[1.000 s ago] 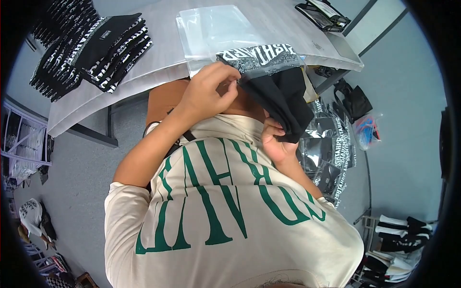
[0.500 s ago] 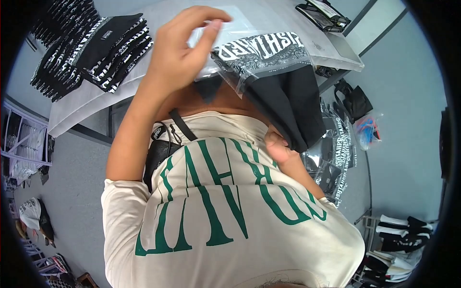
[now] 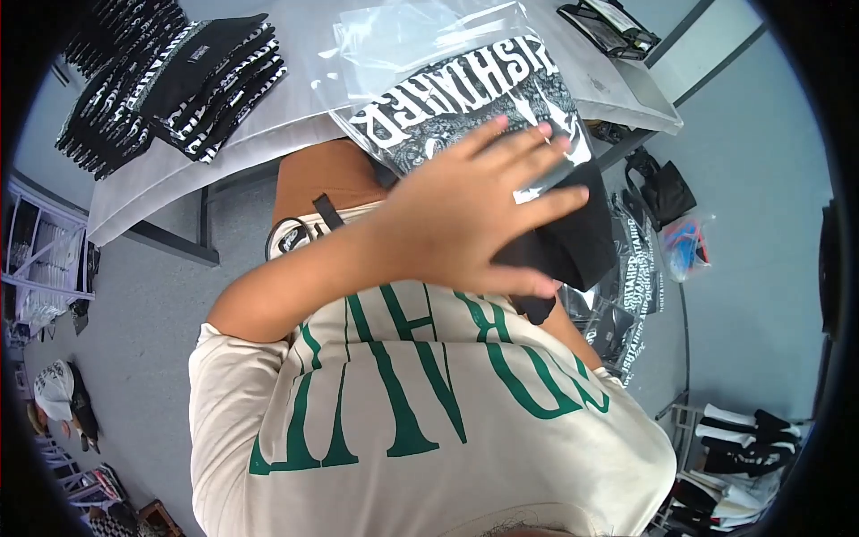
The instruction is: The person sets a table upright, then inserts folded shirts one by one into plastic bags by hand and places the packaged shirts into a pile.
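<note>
The left hand, fingers spread, is over the black garment, at one o'clock, partly inside a clear bag (hidden right hand: I cannot tell); bagging seems underway, next probably needing gentle push inward.

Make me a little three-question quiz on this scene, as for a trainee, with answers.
1. Which hand is spread over the black cloth?
2. True or false: a folded black pile lies on the grey table.
3. Choose one: the large lettering on the person's shirt is A) red, B) green, C) blue.

Key:
1. The left hand.
2. True.
3. B.
</note>
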Demonstrator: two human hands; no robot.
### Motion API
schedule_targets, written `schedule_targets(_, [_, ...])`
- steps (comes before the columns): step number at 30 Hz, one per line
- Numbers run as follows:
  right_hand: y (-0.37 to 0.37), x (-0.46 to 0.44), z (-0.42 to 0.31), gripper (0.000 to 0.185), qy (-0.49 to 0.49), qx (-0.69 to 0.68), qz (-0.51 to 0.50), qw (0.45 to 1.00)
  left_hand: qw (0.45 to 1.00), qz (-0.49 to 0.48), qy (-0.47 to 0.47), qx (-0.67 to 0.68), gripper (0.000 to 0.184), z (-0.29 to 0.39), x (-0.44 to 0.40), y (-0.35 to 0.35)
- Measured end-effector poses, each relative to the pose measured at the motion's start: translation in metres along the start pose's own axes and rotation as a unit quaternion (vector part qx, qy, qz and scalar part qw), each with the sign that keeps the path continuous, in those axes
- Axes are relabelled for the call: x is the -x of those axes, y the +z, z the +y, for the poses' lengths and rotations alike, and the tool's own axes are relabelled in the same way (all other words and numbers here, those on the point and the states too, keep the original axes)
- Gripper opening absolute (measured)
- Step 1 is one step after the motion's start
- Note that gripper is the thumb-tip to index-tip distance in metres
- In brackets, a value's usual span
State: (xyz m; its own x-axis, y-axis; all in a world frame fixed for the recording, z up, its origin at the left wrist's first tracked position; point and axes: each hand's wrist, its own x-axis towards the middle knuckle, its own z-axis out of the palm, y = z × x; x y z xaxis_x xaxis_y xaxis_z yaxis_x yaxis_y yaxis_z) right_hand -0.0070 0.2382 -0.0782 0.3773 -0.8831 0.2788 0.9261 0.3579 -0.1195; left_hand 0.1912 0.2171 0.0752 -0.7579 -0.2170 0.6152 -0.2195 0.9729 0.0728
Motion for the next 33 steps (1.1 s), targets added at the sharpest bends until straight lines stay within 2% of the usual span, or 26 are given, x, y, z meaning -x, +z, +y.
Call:
schedule_targets(2, [-0.001,0.000,-0.001,0.029,-0.005,0.004,-0.004,1.000,0.996,-0.007,-0.064,-0.056,0.077,-0.013,-0.003,-0.014])
schedule_targets(4, [0.001,0.005,-0.006,0.031,-0.009,0.014,-0.014,1.000,0.992,0.004,-0.076,-0.105,0.083,-0.025,-0.004,-0.018])
schedule_targets(10, [0.008,0.020,-0.003,0.038,-0.005,0.043,-0.037,0.998,0.999,-0.033,-0.028,-0.018,0.082,0.000,0.002,-0.008])
schedule_targets(12, [0.008,0.025,0.000,0.040,-0.003,0.052,-0.039,0.998,0.996,-0.077,0.021,0.043,0.079,0.006,0.004,-0.006])
schedule_targets(18, [0.009,0.019,0.004,0.047,0.005,0.080,-0.049,0.996,0.995,-0.056,0.027,0.081,0.081,0.014,0.002,-0.006])
schedule_targets(20, [0.009,0.015,0.006,0.049,0.007,0.089,-0.056,0.994,0.994,-0.045,0.036,0.091,0.070,0.013,0.001,-0.012])
schedule_targets(22, [0.008,0.014,0.009,0.051,0.007,0.096,-0.061,0.993,0.999,0.030,-0.013,0.010,0.071,0.003,0.002,-0.019])
schedule_targets(23, [0.008,0.013,0.010,0.052,0.005,0.099,-0.065,0.993,0.994,0.094,-0.046,0.029,0.072,-0.006,0.011,-0.023])
schedule_targets(24, [0.009,0.020,0.014,0.053,0.001,0.103,-0.069,0.992,0.977,0.198,-0.033,-0.066,0.076,-0.019,0.025,-0.022])
schedule_targets(25, [0.009,0.026,0.019,0.055,-0.005,0.105,-0.073,0.992,0.870,0.486,-0.057,0.067,0.077,-0.037,0.028,0.014])
schedule_targets(27, [0.003,0.040,0.008,0.056,-0.023,0.104,-0.077,0.991,0.793,0.526,-0.297,0.078,0.065,-0.027,0.033,0.018])
schedule_targets(28, [0.000,0.053,-0.002,0.056,-0.028,0.185,-0.049,0.981,0.798,0.519,-0.295,0.084,0.065,-0.025,0.037,0.015])
schedule_targets(29, [-0.003,0.066,-0.011,0.057,-0.032,0.264,-0.019,0.964,0.681,0.460,-0.375,0.429,0.056,-0.025,0.042,0.010])
schedule_targets(30, [-0.005,0.076,-0.016,0.057,-0.034,0.342,0.012,0.939,0.466,0.336,-0.407,0.711,0.048,-0.023,0.046,0.008])
schedule_targets(31, [-0.005,0.082,-0.019,0.058,-0.035,0.416,0.043,0.908,0.467,0.329,-0.408,0.712,0.048,-0.021,0.046,0.010])
schedule_targets(33, [-0.007,0.092,-0.025,0.059,-0.035,0.556,0.106,0.824,0.395,0.262,-0.439,0.763,0.038,-0.016,0.045,0.012])
